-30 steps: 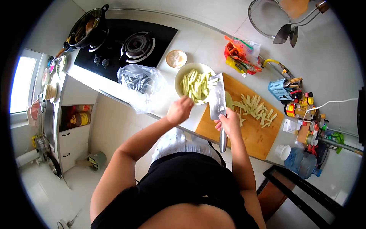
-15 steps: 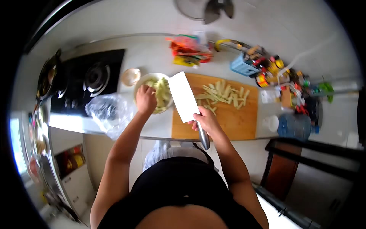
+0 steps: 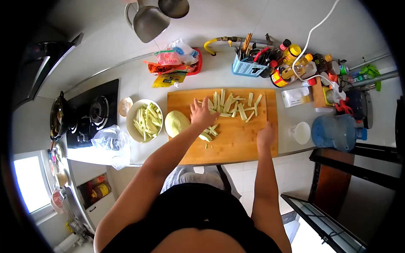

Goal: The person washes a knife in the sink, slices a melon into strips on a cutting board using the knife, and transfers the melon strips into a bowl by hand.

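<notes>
My left hand (image 3: 202,114) rests over pale green vegetable strips on the wooden cutting board (image 3: 236,147), its fingers spread. At the board's right side my right hand (image 3: 265,135) is closed around the handle of a cleaver (image 3: 266,107), whose blade shows nearly edge-on as a thin line. Between the hands and toward the back lie loose cut strips (image 3: 230,103). A large pale green peeled vegetable piece (image 3: 176,123) sits at the board's left edge. Left of it stands a white bowl (image 3: 130,131) holding many cut strips (image 3: 147,120).
A gas stove (image 3: 97,114) and a clear plastic bag (image 3: 112,143) are to the left. Behind the board are a red tray (image 3: 197,63) of packets and a blue utensil basket (image 3: 247,67). A white cup (image 3: 301,133) and a large water jug (image 3: 335,133) stand right.
My left hand has left the bowl and moved right onto the board's strips. The cleaver, held broadside near the bowl before, has moved to the board's right side and turned edge-on.
</notes>
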### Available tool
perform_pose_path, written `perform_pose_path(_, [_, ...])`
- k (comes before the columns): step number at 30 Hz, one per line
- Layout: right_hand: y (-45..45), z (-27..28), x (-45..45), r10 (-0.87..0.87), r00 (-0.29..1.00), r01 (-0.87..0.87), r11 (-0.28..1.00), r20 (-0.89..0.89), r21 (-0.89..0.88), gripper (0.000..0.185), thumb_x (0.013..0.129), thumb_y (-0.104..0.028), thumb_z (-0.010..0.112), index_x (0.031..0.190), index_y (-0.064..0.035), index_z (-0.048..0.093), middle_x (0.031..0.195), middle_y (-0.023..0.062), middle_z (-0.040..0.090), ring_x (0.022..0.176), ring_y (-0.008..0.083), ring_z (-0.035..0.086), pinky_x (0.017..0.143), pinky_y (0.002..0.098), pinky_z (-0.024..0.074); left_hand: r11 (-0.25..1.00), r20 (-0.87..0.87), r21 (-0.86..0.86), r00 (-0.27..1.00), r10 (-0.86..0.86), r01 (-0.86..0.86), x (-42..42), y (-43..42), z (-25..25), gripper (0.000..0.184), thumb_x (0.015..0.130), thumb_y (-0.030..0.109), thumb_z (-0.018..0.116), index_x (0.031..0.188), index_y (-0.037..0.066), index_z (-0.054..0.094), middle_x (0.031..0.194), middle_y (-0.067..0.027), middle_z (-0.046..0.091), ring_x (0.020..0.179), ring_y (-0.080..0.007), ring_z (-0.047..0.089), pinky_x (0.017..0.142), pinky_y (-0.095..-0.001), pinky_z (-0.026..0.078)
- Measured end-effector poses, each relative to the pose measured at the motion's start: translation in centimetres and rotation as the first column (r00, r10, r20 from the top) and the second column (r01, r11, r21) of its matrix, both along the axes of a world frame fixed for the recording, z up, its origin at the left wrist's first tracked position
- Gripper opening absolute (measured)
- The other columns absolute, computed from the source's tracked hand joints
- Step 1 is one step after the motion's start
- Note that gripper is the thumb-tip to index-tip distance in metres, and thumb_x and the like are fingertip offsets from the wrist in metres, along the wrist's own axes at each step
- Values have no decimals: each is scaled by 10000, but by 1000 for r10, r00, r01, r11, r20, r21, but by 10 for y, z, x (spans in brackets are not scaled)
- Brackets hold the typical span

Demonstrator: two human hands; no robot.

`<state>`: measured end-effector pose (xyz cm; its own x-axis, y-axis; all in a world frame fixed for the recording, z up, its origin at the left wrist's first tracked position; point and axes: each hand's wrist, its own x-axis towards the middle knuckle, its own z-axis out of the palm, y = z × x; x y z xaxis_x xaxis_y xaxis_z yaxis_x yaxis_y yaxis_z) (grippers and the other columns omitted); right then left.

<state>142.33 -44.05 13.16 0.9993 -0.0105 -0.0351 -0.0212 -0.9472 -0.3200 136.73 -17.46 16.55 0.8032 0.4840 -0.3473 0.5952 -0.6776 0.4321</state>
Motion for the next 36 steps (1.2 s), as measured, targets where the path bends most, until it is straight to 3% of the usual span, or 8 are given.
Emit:
perform_pose_path(1, [9,-3,3,9,1000,-9,1000,-13,4,247,840,-44,497,1078,-39,564,1013,185,581,933,373,572,769,445,479,996,-72,-86,997,29,-35,9,-1,-4,969,699,575,669,1451,239,161,1475,-281,81,1332,-525,101,1069,-554,220])
perform_pose_path(8, [68,-4,-41,431,899,-423,901,-85,94,457,807,-61,488,1263,-75,469,1131,165,514,859,351,607,703,457,508,997,52,78,999,-9,5,26,-19,-52,982,662,595,698,1448,280,202,1479,-253,115,1345,-513,76,1056,-598,219])
perform_pose_path(13, [30,-1,-24,447,887,-462,857,117,229,189,806,-11,495,960,-8,604,780,133,599,682,280,628,571,402,497,998,-50,55,999,-13,15,22,-32,-5,1030,607,592,745,1446,296,224,1505,-219,38,1356,-497,60,1015,-645,234])
perform_pose_path(15, [-3,-7,-13,211,881,194,656,-424,729,100,852,-14,506,795,12,585,607,69,535,508,176,564,447,334,446,998,-20,65,1000,-3,4,27,-29,3,1029,603,597,745,1443,308,227,1508,-213,10,1359,-494,49,1014,-648,234])
perform_pose_path(18, [-37,-8,-10,180,756,523,413,-630,746,83,887,-26,502,889,12,576,641,61,527,444,127,501,393,275,417,996,14,87,1000,-4,3,40,-23,-2,1014,597,641,723,1435,336,241,1515,-191,-31,1366,-480,38,1003,-669,227])
perform_pose_path(24, [3,-39,-45,241,740,588,223,-628,778,82,903,-81,549,944,-17,520,713,56,528,429,145,508,390,287,442,966,-138,158,974,-182,203,47,-38,-8,983,571,731,663,1402,315,345,1524,-131,80,1384,-411,76,1009,-680,184])
perform_pose_path(28, [69,-48,-66,297,770,492,288,-565,822,80,898,-23,485,974,-25,513,791,75,556,434,159,524,402,305,457,966,64,183,978,-196,182,24,-49,-18,996,545,732,668,1377,261,390,1506,-143,145,1348,-411,180,1004,-620,227])
perform_pose_path(36, [90,-21,-68,399,646,663,127,-650,737,133,882,-11,511,1009,-47,490,835,62,557,628,164,570,529,315,508,988,332,145,939,-93,47,16,-67,-43,702,695,468,676,1318,210,481,1444,-131,301,1252,-375,343,993,-542,299])
